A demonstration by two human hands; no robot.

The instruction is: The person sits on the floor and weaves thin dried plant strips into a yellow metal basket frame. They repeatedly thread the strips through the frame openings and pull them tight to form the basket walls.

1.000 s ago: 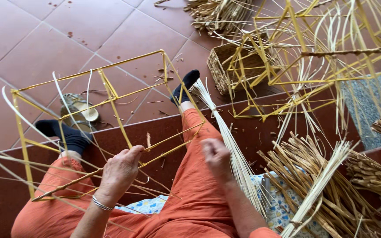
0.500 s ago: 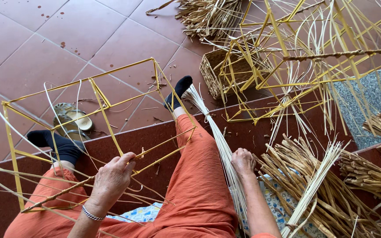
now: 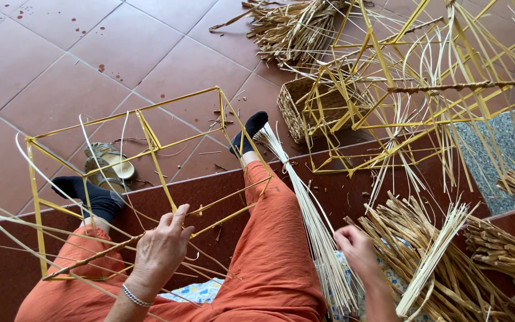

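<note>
Seen from the head camera, a seated person in orange trousers steadies a yellow box-shaped frame [image 3: 144, 179] across the knees. The left hand [image 3: 162, 247] lies half-open on a wrapped lower bar, fingers curled loosely rather than clamped. The right hand [image 3: 356, 250] closes its fingertips among a bundle of pale reeds [image 3: 314, 220] lying along the right leg. The reeds look light, springy and easily snapped, best pinched near the tied end; the frame seems stiff yet light, best held at a bar. Whether the right hand has drawn out one reed cannot be told. More frames [image 3: 424, 89] and a small basket [image 3: 305, 104] crowd the floor, partly cut off.
</note>
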